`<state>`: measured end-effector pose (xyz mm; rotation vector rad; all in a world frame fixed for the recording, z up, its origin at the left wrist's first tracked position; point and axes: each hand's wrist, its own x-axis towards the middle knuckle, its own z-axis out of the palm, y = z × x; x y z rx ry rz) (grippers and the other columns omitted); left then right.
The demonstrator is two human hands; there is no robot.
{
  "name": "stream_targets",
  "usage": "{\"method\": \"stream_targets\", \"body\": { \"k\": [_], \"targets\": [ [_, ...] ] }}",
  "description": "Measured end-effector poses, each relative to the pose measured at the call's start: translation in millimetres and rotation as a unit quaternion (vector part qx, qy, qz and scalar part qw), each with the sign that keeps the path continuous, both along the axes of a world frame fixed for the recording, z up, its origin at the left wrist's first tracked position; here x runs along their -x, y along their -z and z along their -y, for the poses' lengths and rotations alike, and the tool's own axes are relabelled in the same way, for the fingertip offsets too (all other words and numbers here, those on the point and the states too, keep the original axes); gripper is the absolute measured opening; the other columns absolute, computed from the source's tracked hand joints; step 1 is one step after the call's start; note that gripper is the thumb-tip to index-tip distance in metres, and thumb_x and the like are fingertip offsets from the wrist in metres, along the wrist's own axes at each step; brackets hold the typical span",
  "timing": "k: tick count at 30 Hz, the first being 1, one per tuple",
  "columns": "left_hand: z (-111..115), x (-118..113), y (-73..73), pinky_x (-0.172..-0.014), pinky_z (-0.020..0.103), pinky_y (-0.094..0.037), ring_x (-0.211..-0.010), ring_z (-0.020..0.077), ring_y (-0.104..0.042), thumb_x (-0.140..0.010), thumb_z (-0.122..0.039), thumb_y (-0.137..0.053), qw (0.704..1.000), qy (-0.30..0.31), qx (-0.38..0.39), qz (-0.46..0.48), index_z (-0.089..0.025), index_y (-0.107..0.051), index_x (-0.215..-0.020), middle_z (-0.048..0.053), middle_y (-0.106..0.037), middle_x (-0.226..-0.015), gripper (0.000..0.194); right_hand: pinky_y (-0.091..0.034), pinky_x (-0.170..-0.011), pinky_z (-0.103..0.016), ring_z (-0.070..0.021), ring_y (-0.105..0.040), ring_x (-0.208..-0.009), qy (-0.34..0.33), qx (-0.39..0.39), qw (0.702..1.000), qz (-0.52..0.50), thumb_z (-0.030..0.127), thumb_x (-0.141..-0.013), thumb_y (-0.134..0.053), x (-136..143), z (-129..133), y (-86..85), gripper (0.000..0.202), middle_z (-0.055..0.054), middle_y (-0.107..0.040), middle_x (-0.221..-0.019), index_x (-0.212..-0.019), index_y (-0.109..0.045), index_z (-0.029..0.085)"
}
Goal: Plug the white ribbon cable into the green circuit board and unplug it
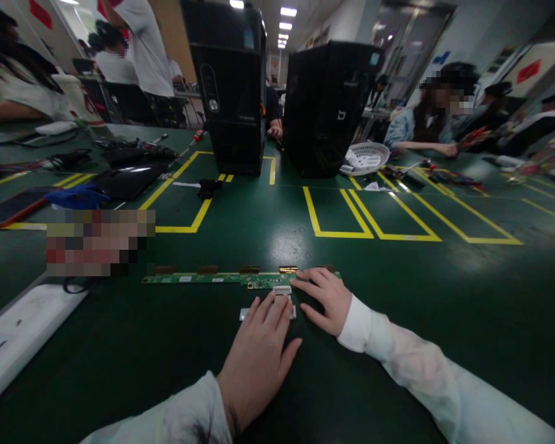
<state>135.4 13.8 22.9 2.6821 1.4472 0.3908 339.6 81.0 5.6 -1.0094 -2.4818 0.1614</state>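
Note:
A long, narrow green circuit board (213,279) lies crosswise on the green table, with several brownish tabs along its far edge. My right hand (326,296) rests flat over the board's right end, fingers spread. Nearer to me, my left hand (263,351) lies palm down with its fingers stretched out over a flat whitish strip (244,314). That strip meets the board at a small pale connector (282,290), just beyond the left fingertips. The left fingers hide most of the strip, and the right hand covers part of the board.
Two black computer towers (234,92) (326,111) stand ahead. A white power strip (23,333) lies at the left, near a blue cable bundle (76,196) and tools. A white basket (365,158) sits behind yellow tape outlines (345,235). Other people sit around the table.

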Motion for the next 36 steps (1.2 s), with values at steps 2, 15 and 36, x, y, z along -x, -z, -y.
{"method": "stream_targets", "body": {
  "k": [2, 15, 36],
  "targets": [
    [0, 0, -1.5, -0.106, 0.051, -0.039, -0.128, 0.03, -0.047, -0.092, -0.037, -0.046, 1.0, -0.008, 0.0, 0.007, -0.014, -0.051, -0.131, 0.011, -0.056, -0.135, 0.045, -0.044, -0.093, -0.048, -0.0273, -0.046, -0.111, -0.003, -0.002, 1.0, 0.001, 0.031, -0.086, -0.051, 0, -1, 1.2, 0.044, -0.014, -0.055, -0.122, -0.128, -0.055, 0.017],
    [-1, 51, -26.0, -0.104, 0.047, -0.041, -0.127, 0.0293, -0.047, -0.095, -0.043, -0.035, 0.985, -0.163, -0.06, 0.008, -0.014, -0.056, -0.13, 0.013, -0.055, -0.135, 0.05, -0.043, -0.098, -0.048, -0.0275, -0.045, -0.114, -0.023, -0.045, 0.999, 0.014, 0.029, -0.089, -0.049, -4, -6, 9.6, 0.045, -0.016, -0.054, -0.125, -0.131, -0.051, 0.013],
    [30, 89, 15.8, -0.096, 0.046, -0.046, -0.116, 0.0293, -0.053, -0.094, -0.037, -0.037, 0.964, -0.247, -0.093, 0.025, -0.011, -0.059, -0.124, 0.017, -0.057, -0.125, 0.045, -0.034, -0.106, -0.051, -0.0278, -0.036, -0.131, -0.03, -0.007, 0.997, 0.069, 0.045, -0.089, -0.054, 16, 11, 8.7, 0.045, -0.011, -0.043, -0.143, -0.131, -0.057, 0.028]
  ]
}}
